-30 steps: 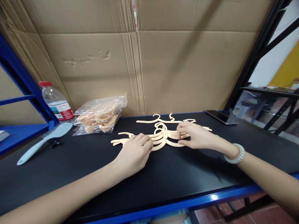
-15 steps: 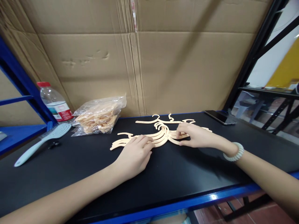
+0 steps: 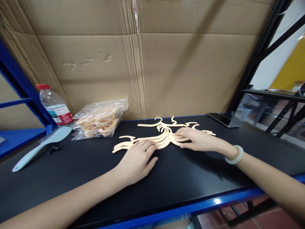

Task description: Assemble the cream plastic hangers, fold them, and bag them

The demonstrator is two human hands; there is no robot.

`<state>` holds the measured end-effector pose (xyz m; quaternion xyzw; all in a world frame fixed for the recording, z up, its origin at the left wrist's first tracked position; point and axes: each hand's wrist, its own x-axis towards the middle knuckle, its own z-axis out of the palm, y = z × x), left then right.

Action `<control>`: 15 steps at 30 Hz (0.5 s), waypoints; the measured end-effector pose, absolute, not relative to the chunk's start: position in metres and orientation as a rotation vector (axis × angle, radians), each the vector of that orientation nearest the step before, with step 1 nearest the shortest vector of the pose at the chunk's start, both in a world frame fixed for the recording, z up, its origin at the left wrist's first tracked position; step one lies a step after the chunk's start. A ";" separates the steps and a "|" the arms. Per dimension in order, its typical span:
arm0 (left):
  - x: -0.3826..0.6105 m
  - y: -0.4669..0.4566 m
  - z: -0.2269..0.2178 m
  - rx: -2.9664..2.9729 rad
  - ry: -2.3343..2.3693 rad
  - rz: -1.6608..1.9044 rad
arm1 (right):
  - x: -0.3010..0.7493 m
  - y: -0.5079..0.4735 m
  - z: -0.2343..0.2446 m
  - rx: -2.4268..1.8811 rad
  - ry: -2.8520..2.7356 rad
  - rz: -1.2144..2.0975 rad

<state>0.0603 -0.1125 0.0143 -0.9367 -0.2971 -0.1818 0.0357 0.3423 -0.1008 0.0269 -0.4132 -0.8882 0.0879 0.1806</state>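
Observation:
A stack of small cream-coloured hangers (image 3: pixel 164 140) lies fanned out on the black tabletop (image 3: pixel 190 178). My left hand (image 3: pixel 138 160) rests flat, fingers stretched out, fingertips on the stack's left arms. On the stack's right arms lies my right hand (image 3: pixel 196 140), fingers extended and pressing down; a white bead bracelet is on that wrist. Two more hangers (image 3: pixel 166 123) lie side by side just behind the stack.
A clear plastic bag of hangers (image 3: pixel 101 121) sits at the back left, beside a water bottle (image 3: pixel 53 106) and a pale blue hairbrush (image 3: pixel 41 144). A phone (image 3: pixel 222 120) lies at the back right. Cardboard (image 3: pixel 143 63) forms the back wall; blue shelf edge runs along the front.
My left hand's fingers have uncurled and flattened onto the hangers. My right hand has lowered from a pinch to lie flatter on the stack, which has shifted slightly.

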 end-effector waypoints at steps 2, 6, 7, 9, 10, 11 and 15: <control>0.060 -0.112 0.014 -2.886 -0.935 -0.541 | 0.343 -0.099 0.026 -1.164 -2.513 0.253; 0.060 -0.110 0.013 -2.912 -0.947 -0.560 | 0.345 -0.094 0.024 -1.158 -2.508 0.216; 0.060 -0.109 0.013 -2.920 -0.945 -0.582 | 0.346 -0.092 0.022 -1.155 -2.499 0.206; 0.060 -0.107 0.011 -2.932 -0.939 -0.627 | 0.348 -0.089 0.020 -1.152 -2.486 0.191; 0.060 -0.106 0.011 -2.937 -0.936 -0.642 | 0.349 -0.088 0.019 -1.154 -2.483 0.185; 0.060 -0.105 0.010 -2.940 -0.933 -0.652 | 0.349 -0.087 0.018 -1.157 -2.483 0.181; 0.060 -0.104 0.007 -2.938 -0.932 -0.648 | 0.350 -0.085 0.017 -1.152 -2.499 0.173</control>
